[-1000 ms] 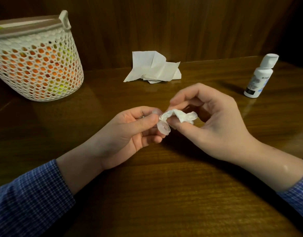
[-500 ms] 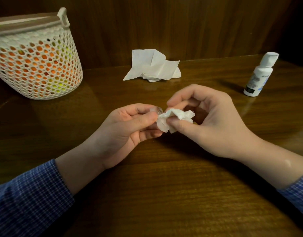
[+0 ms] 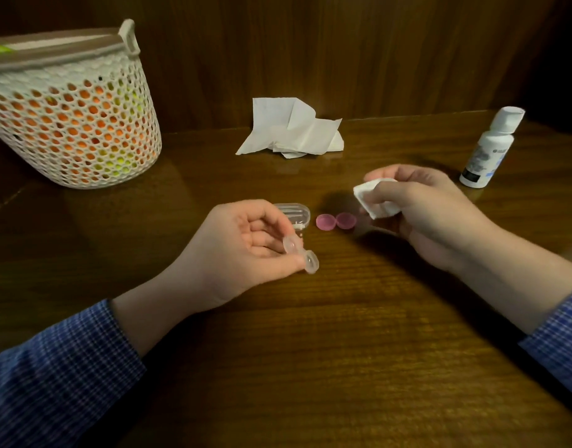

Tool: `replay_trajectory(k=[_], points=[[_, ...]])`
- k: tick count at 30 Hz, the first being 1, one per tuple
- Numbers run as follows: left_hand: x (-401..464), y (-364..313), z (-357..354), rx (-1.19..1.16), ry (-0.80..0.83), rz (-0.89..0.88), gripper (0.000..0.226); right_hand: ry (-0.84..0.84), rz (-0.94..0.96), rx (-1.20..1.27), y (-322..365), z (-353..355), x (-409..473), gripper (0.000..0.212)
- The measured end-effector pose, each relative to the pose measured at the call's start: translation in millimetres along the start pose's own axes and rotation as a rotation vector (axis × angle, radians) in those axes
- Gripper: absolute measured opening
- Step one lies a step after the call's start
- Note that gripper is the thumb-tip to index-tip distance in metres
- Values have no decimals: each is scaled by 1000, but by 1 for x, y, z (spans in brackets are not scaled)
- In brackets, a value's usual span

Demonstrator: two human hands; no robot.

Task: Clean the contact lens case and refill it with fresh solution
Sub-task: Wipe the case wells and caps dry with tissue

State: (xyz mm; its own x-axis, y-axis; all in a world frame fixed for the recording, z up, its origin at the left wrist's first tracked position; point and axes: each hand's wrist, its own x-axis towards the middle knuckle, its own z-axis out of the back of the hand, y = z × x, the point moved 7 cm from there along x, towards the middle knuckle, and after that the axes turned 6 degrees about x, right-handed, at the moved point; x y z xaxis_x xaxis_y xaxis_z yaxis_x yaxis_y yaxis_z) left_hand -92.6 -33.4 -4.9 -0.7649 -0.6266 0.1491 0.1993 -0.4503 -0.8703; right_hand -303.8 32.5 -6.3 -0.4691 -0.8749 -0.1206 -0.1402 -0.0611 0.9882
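My left hand [image 3: 246, 247] pinches a clear two-well contact lens case [image 3: 300, 253] between thumb and fingers, just above the wooden table. My right hand [image 3: 430, 215] is off to the right and farther back, closed around a small wad of white tissue [image 3: 372, 197]. Two pink round caps [image 3: 335, 220] lie side by side on the table between my hands. A white solution bottle [image 3: 489, 147] with a flip cap stands upright at the far right.
A clear plastic box [image 3: 296, 213] lies just behind my left hand. Crumpled white tissue sheets [image 3: 294, 130] rest against the wooden back wall. A white mesh basket [image 3: 68, 124] with orange and yellow contents stands at the far left.
My hands have separated: the right hand drew the tissue away from the case, up and to the right. The left hand lowered slightly with the case. The caps and clear box are now uncovered.
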Motion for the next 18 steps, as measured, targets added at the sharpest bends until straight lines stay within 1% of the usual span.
replay_trajectory(k=[3, 7, 11, 14, 16, 18], points=[[-2, -5, -4, 147, 27, -71, 28, 1, -102, -35, -7, -1, 0, 16], [-3, -6, 0, 344, -32, -111, 23, -4, -109, -48, -6, 0, 1, 16], [-4, -3, 1, 405, -11, -87, 22, 11, -117, -96, -7, 0, 2, 18], [-4, 1, 0, 400, 41, -49, 26, 28, -96, -138, -7, -2, 2, 17], [-5, 1, -2, 418, 82, -53, 27, 39, -81, -153, -6, -3, 2, 15], [-5, -2, -4, 470, 106, -85, 20, 54, -66, -162, -6, -3, 1, 14]])
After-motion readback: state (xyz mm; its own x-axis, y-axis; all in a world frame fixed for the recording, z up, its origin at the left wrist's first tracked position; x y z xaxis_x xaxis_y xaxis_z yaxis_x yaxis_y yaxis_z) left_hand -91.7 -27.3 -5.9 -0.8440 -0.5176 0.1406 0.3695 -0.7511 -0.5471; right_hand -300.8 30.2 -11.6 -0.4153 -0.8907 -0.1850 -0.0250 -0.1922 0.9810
